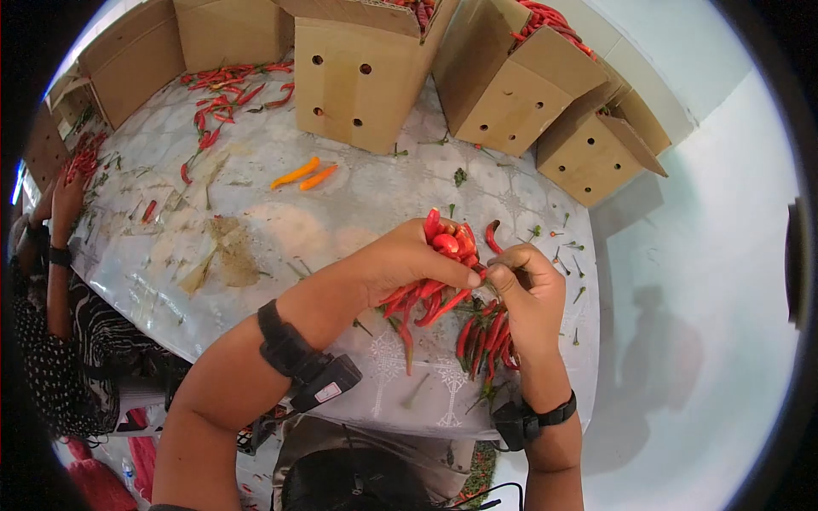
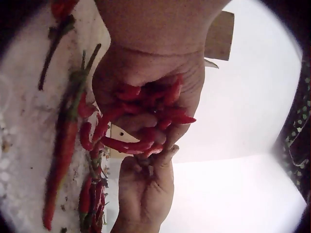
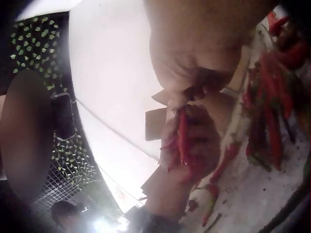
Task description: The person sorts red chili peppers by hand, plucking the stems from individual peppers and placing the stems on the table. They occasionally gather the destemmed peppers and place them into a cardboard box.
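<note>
My left hand (image 1: 400,260) grips a bunch of red chili peppers (image 1: 456,243), their tips poking out below the palm. Thumb and fingers of my right hand (image 1: 535,302) pinch the end of one chili at the bunch's right side, right by the left thumb. From the left wrist view, several chilies (image 2: 129,144) stick out between the curled fingers. One red chili (image 3: 183,138) points down from the right fingertips in the right wrist view. Beneath the hands lies a pile of red chilies with green stems (image 1: 484,341).
Cardboard boxes (image 1: 349,102) line the table's back, some filled with chilies (image 1: 554,25). Two orange chilies (image 1: 296,173) lie mid-table (image 1: 366,200). Loose green stems (image 1: 579,266) are scattered at the right. Another person's hand (image 1: 66,204) is over chilies at the far left. A wall (image 1: 682,255) stands right.
</note>
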`<state>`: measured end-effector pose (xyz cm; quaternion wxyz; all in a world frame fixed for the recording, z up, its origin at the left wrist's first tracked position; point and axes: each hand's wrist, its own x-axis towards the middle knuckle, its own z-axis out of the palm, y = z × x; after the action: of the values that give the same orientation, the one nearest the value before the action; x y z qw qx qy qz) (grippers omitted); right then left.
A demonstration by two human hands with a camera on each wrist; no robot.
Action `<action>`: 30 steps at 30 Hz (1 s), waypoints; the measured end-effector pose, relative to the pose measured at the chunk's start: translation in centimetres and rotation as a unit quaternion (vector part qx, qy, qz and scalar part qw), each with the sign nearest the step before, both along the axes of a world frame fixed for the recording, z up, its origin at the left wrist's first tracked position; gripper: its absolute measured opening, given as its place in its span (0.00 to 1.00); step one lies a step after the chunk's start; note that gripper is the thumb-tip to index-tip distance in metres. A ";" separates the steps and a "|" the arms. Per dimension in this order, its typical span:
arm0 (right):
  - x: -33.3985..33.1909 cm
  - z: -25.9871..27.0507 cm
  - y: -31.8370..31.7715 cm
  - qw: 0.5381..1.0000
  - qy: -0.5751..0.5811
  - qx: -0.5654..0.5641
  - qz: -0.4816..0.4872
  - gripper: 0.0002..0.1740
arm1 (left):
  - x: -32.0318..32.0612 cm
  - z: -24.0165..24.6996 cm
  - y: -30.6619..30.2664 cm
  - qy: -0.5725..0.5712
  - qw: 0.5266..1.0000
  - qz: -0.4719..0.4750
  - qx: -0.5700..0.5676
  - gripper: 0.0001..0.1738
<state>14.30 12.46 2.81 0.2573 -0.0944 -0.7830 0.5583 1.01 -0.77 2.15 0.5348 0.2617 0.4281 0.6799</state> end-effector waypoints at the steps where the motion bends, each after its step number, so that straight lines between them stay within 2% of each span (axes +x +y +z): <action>1: 0.0 0.0 0.0 1.000 -0.003 0.012 -0.011 0.07 | 0.0 -0.4 0.2 0.015 1.000 0.000 0.002 0.16; 8: 0.3 0.2 -0.1 0.997 -0.060 -0.036 0.006 0.14 | 0.3 -0.2 0.3 0.059 0.998 -0.010 -0.020 0.18; 11: 0.3 0.2 -0.1 0.985 -0.086 -0.144 0.040 0.18 | 0.3 -0.4 0.3 0.067 0.998 -0.014 -0.002 0.19; 14: 0.1 0.3 -0.1 0.953 -0.065 -0.287 0.068 0.20 | 0.1 -1.1 0.5 0.048 0.999 -0.018 0.008 0.20; 17: -0.2 0.3 0.2 0.975 -0.061 -0.211 0.018 0.20 | -0.1 -0.7 0.2 0.011 0.999 -0.034 0.002 0.21; 20: 0.1 0.1 0.6 0.968 -0.053 -0.244 0.012 0.16 | 0.2 0.1 0.1 0.028 0.999 -0.022 -0.019 0.19; 23: -0.3 -0.4 1.3 0.986 0.006 -0.040 -0.164 0.09 | 0.1 0.1 0.1 -0.002 1.000 0.016 0.002 0.16; 24: -0.3 -0.2 1.5 0.975 0.021 0.099 -0.198 0.08 | -0.1 0.0 0.0 -0.019 0.999 0.025 0.009 0.15; 25: -0.3 0.1 1.7 0.944 0.035 0.235 -0.229 0.09 | -0.4 -0.3 0.0 -0.037 0.999 0.033 0.015 0.13; 26: -0.3 0.3 1.8 0.893 0.049 0.366 -0.255 0.10 | -0.6 -0.4 0.0 -0.055 0.997 0.040 0.022 0.12; 29: -0.1 -0.1 0.9 0.955 -0.035 0.284 -0.080 0.13 | -0.7 0.0 -0.4 -0.080 0.996 0.038 0.018 0.10; 30: -0.2 -0.1 0.6 0.948 -0.041 0.313 -0.036 0.13 | -0.7 -0.1 -0.4 -0.087 0.995 0.047 0.025 0.10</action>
<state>14.11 13.11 2.67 0.2620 -0.0601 -0.9243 0.2711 0.27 -1.19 2.08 0.5310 0.1943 0.3742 0.7350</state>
